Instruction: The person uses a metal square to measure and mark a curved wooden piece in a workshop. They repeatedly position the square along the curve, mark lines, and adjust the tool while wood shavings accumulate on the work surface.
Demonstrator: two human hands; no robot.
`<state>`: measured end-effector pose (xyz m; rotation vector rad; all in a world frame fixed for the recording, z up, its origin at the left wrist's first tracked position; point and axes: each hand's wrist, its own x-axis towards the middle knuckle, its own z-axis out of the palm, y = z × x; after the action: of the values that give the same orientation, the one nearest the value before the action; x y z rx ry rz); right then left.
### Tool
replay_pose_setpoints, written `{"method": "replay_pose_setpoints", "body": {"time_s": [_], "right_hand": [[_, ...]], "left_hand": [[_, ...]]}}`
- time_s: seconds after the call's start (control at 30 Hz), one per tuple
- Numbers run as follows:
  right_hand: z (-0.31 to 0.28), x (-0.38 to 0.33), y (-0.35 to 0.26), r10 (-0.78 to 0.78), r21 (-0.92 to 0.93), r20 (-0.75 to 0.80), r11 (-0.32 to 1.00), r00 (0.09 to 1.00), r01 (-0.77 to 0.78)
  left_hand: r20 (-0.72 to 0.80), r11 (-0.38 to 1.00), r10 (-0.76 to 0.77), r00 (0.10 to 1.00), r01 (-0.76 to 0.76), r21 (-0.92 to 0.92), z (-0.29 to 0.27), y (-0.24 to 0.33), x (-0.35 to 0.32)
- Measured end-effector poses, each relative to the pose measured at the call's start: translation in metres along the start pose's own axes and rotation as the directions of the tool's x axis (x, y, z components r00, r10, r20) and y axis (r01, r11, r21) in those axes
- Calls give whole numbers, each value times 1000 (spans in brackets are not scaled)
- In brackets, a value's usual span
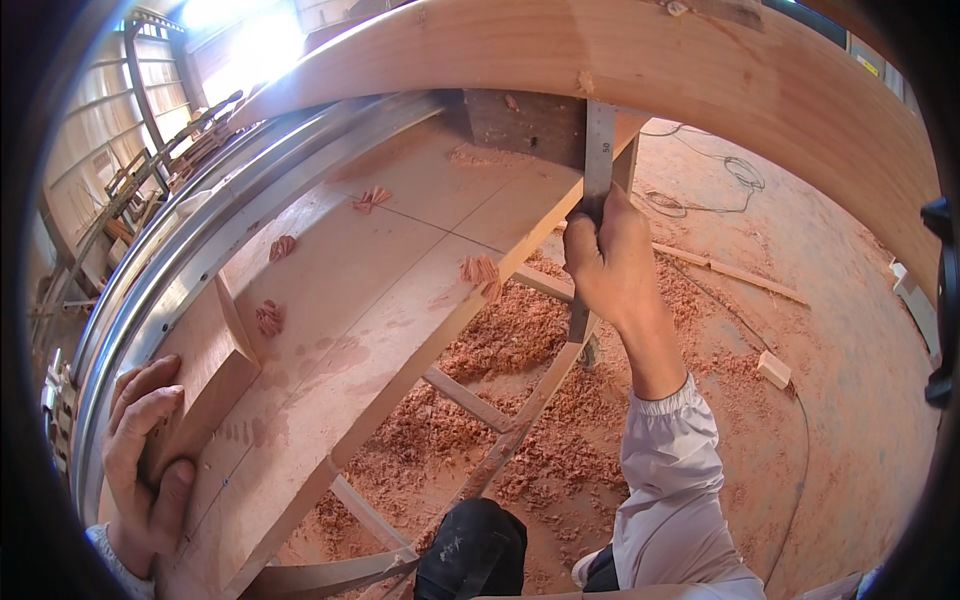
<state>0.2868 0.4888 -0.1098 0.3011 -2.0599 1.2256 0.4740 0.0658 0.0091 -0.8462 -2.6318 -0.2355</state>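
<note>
My right hand [618, 258] grips a steel ruler [599, 145], its thumb and fingers closed around it. The ruler stands roughly upright at the edge of the wooden worktop [350, 300], its upper end against a long curved-looking wooden beam [520, 50]. Part of the ruler shows below my fist. At the lower left, my left hand [145, 440] is closed around the end of a wooden block [212, 375] lying on the worktop. Pencil-like lines cross the worktop's surface. A dark block [525, 125] sits under the beam beside the ruler.
Small bundles of wood shavings [478, 270] lie on the worktop. Metal rails [175, 260] run along its left side. Below, shavings [560, 440] cover the floor around a wooden frame [468, 400]. A cable [745, 175], a thin batten [730, 270] and an offcut [773, 369] lie at right.
</note>
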Motion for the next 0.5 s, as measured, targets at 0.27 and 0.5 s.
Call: {"method": "replay_pose_setpoints", "body": {"time_s": [0.27,0.5], "right_hand": [[5,-3,-8,-7,-10,-18,1000,1000,7],[5,-39,0,356,557,20,772,934,-306]], "left_hand": [[-46,997,-71,996,71,-18,-4,11,0],[-53,996,7,999,-11,-91,-9,7,16]]}}
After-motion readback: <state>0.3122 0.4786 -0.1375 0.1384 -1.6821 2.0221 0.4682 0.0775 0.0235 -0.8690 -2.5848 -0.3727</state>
